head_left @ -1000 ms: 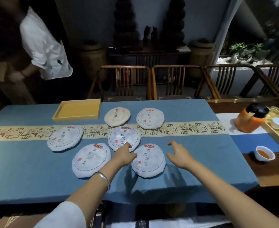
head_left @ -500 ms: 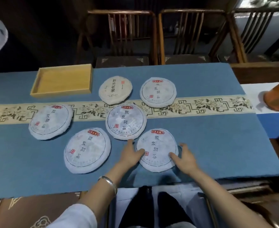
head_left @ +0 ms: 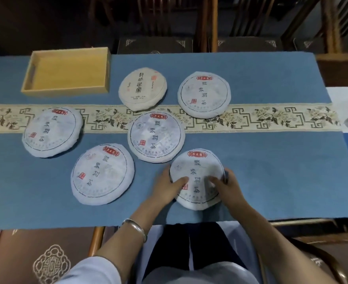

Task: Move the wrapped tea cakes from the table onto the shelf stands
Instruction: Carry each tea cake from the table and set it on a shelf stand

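We have both hands on the nearest tea cake (head_left: 197, 173), the one closest to the table's front edge, and it looks like the pick-up is on. Our left hand (head_left: 164, 188) curls round the cake's left rim with the thumb laid across the wrapper's top; our right hand (head_left: 227, 186) mirrors it on the right rim, thumb on the paper too. We judge that two-sided hold makes sense: the disc is wide and flat, and its paper wrap gives little to pinch, so squeezing from both edges keeps it level. Whether it has left the blue cloth (head_left: 271, 171) yet, we cannot tell. Five more cakes wait: one just left of our hands (head_left: 102, 174), one in the middle (head_left: 156, 137) nearly touching ours, one at far left (head_left: 52, 132), a cream-wrapped one (head_left: 142, 89) and a white one (head_left: 204, 94) beyond the patterned runner (head_left: 261, 119). The wooden tray (head_left: 67, 90) sits at back left. No shelf stands in view, so the carry lies ahead.
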`<state>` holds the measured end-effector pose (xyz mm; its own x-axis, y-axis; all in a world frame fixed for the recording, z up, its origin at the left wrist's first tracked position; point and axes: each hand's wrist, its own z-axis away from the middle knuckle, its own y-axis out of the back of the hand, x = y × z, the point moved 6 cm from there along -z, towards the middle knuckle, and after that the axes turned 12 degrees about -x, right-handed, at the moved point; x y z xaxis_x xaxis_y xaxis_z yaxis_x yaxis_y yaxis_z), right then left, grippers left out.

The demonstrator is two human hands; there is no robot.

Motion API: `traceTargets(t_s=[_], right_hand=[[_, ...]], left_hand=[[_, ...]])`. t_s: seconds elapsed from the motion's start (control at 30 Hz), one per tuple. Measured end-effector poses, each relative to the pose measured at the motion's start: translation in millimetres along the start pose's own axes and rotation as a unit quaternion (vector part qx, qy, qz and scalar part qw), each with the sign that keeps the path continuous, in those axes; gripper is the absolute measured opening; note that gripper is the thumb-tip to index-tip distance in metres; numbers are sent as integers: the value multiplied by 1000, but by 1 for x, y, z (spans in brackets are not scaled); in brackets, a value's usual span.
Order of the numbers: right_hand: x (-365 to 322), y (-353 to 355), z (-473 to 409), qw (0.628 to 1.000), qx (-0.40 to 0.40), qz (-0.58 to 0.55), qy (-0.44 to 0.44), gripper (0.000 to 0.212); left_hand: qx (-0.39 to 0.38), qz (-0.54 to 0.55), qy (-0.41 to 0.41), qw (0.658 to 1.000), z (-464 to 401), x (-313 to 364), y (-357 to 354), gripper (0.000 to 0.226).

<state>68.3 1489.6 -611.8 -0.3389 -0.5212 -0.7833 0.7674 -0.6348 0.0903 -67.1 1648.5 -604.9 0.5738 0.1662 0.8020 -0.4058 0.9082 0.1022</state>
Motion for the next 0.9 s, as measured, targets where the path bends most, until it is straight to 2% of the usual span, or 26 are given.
traceTargets(t_s=[0.13, 0.23, 0.33, 0.5, 0.7, 0.9], right_hand=[[-5, 3, -3, 999, -28, -14, 9, 41], [-18, 6, -2, 998, -48, -32, 18, 36], [-43, 8, 1, 995, -65, -53, 52, 33], [-92, 6, 9, 989, -83, -91, 75, 42], [-151, -3, 25, 964, -150, -178, 130, 47], [-202, -16, 42, 946, -188, -182, 192, 51]], left_hand=[[14, 132, 9, 991, 10, -7, -13, 31], [64, 168, 32, 983, 21, -11, -11, 37], [88, 190, -13, 978, 26, 7, -7, 37], [117, 200, -97, 968, 33, 62, 8, 47], [164, 214, -166, 949, 64, 120, 35, 81], [208, 279, -222, 911, 100, 154, 56, 78]])
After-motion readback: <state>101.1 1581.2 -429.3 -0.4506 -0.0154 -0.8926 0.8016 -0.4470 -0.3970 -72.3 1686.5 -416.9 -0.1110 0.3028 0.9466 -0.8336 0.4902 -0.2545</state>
